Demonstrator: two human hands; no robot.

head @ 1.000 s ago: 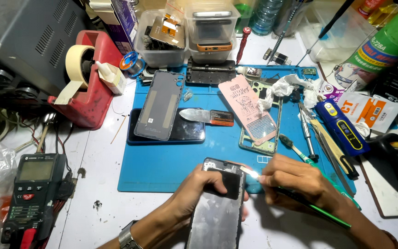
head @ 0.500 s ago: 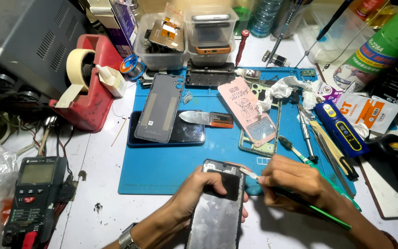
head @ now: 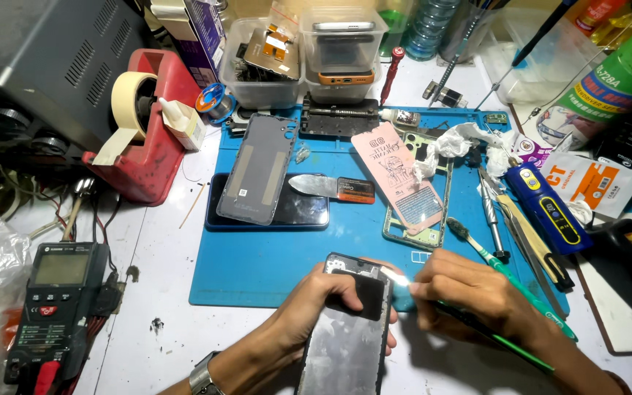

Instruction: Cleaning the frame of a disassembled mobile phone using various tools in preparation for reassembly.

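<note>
The opened phone lies face down at the near edge of the blue mat, its lower half out over the white counter. My left hand lies across its upper part, fingers pressed down on the dark panel to pin it; that grip clamps the phone rather than lifting it. My right hand pinches a thin green-handled tool, its bright tip touching the phone's upper right edge. Against half a second ago almost nothing has shifted: same hold, the tip at the same edge, so I judge the work at that edge is in mid-course. Further out on the mat lie a grey back cover, a pink case, a green toothbrush, and a multimeter off to the left.
</note>
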